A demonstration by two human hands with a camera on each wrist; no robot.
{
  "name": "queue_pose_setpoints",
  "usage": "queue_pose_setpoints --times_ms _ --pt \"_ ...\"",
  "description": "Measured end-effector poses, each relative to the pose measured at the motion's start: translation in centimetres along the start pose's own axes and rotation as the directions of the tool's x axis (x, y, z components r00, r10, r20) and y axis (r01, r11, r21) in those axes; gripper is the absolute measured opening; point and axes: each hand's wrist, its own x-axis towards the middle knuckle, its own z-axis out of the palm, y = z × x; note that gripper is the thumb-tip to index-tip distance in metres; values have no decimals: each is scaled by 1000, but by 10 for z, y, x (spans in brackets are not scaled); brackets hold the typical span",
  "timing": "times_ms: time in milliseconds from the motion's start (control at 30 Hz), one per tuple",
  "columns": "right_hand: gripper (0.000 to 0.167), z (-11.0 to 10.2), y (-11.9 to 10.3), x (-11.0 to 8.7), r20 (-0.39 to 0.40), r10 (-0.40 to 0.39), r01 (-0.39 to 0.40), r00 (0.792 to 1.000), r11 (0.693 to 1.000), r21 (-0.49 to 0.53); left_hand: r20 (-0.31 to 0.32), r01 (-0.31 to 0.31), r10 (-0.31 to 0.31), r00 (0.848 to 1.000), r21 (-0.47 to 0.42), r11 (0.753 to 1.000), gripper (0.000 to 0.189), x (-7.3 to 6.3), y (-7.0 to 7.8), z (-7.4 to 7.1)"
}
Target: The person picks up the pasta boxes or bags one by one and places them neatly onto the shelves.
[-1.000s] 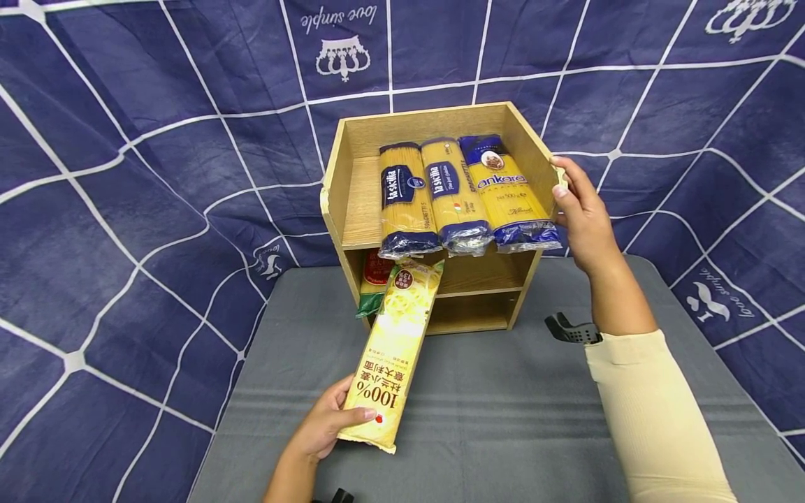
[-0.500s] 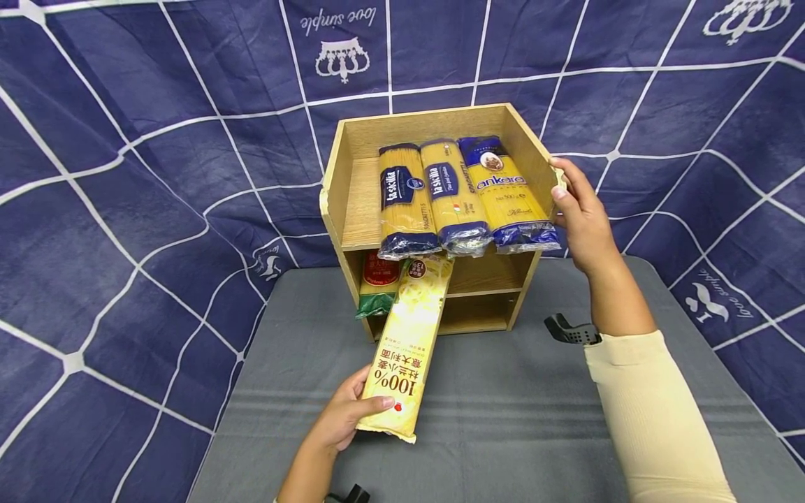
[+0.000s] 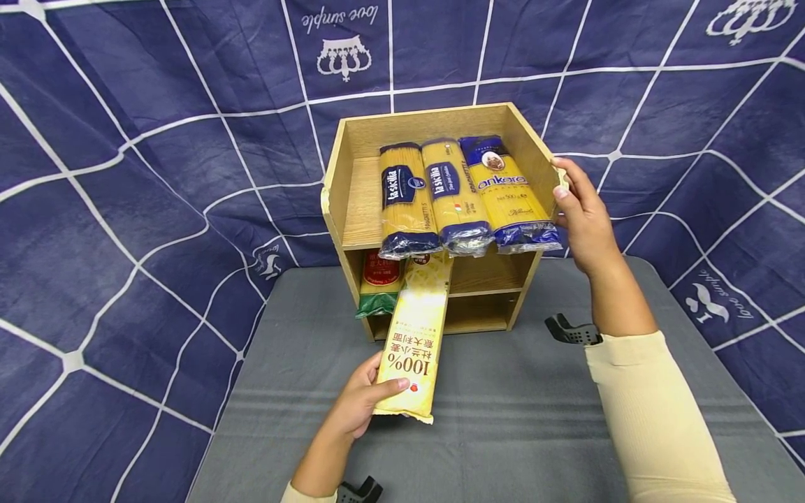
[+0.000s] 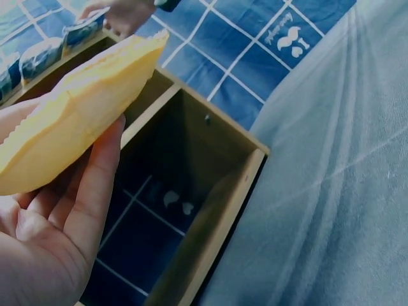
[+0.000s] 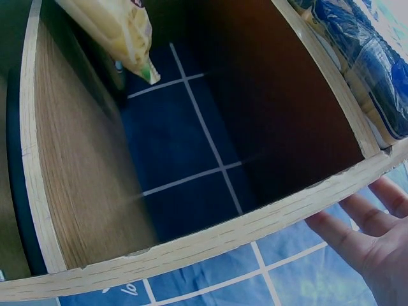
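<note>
My left hand (image 3: 361, 397) grips the near end of a long yellow spaghetti packet (image 3: 415, 342), thumb on top and fingers beneath. The packet's far end is inside the middle compartment of a small wooden shelf (image 3: 358, 199), partly hidden by the level above. In the right wrist view the packet's tip (image 5: 131, 41) hangs within that compartment, above its board. To its left lies a spaghetti packet with a red label and green end (image 3: 380, 283). My right hand (image 3: 586, 220) holds the front edge of the shelf's right side panel, thumb and fingers on it.
On the top level lie two la sicilia spaghetti packets (image 3: 407, 202) (image 3: 455, 195) and a blue-ended ankara packet (image 3: 509, 192), their ends jutting over the front edge. The shelf stands on a grey cloth-covered table (image 3: 503, 412) before a blue checked curtain (image 3: 189, 140).
My left hand has moved forward and to the right, sliding the yellow packet deeper into the middle compartment and straightening it. The right hand stays on the side panel.
</note>
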Motion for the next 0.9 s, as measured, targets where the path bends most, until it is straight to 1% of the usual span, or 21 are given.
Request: queue_pose_setpoints --times_ms 300,433,533,667,767,900 --pt "43 0 0 0 -1 4 -4 1000 1000 2 -54 2 -2 999 -10 1000 55 11 8 18" --pt "43 -1 0 0 0 2 -2 1000 1000 5 -90 -13 11 996 -24 1000 55 16 10 26" --pt "43 0 0 0 0 2 -2 1000 1000 3 -132 -10 6 991 -34 999 55 19 12 32" --pt "44 0 0 0 1 3 -3 1000 1000 -5 -186 23 -33 982 -53 998 51 25 17 38" --pt "43 0 0 0 2 -1 1 1000 1000 4 -209 33 -47 977 -71 997 48 29 19 41" --pt "43 1 1 1 5 -7 7 1000 1000 14 -229 22 -41 973 -83 996 47 34 19 46"
